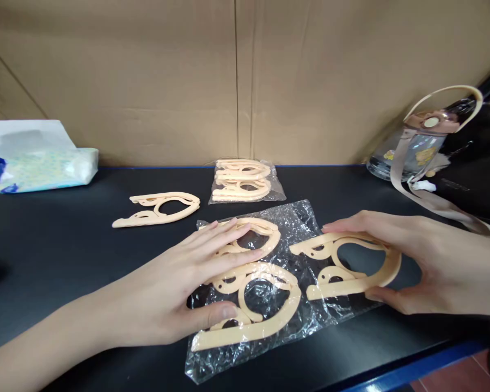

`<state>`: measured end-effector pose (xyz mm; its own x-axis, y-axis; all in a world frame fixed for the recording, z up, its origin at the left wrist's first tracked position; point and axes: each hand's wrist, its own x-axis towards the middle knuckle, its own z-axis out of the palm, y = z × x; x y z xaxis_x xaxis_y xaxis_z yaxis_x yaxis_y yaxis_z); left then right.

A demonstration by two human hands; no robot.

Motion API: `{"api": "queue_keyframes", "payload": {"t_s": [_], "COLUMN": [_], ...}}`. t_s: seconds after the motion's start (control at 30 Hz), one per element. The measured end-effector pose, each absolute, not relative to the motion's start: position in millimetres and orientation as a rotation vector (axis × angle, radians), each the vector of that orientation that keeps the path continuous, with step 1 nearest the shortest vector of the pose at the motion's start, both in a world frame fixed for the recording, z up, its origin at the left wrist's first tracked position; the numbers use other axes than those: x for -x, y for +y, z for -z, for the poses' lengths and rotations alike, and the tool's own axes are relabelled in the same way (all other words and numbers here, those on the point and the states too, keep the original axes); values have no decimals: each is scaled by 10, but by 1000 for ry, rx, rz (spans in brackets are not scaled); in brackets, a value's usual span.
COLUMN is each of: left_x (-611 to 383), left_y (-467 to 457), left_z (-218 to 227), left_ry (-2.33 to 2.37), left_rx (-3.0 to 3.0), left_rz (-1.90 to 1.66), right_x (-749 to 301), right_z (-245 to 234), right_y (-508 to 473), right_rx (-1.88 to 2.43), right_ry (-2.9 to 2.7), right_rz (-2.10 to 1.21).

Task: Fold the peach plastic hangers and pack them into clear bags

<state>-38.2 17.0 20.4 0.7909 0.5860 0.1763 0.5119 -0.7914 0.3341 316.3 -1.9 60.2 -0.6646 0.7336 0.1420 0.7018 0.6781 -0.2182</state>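
Observation:
A clear plastic bag lies on the dark table with two cream folding hangers inside, one above the other. Across them rests my left hand, fingers stretched out and flat on the bag. My right hand grips another cream folding hanger by its rounded end, thumb below and fingers above. That hanger's narrow ends point left, over the bag's right part; whether they sit inside its opening I cannot tell.
A single folded hanger lies behind my left hand. Farther back is a bag of packed hangers near the cardboard wall. A tissue pack stands at left, a strapped water bottle and black bag at right.

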Motion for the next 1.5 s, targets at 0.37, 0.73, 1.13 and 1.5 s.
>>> {"api": "queue_keyframes", "payload": {"t_s": [0.37,0.73,1.13,1.5], "left_x": [402,387,378,338], "left_y": [211,67,5,-56], "left_z": [-217,-169,-180,-118], "left_ry": [906,1000,1039,1109], "left_rx": [-2759,-2755,-2804,-2829], "left_rz": [-143,-256,-223,-272], "right_x": [-2789,-3011,-2794,-2696], "right_z": [-457,-457,-381,-295], "right_y": [77,133,112,104], "right_rx": [1024,1152,1056,944], "right_ry": [-2788,-2723,-2622,-2568], "right_rz": [-443,-513,-683,-741]}}
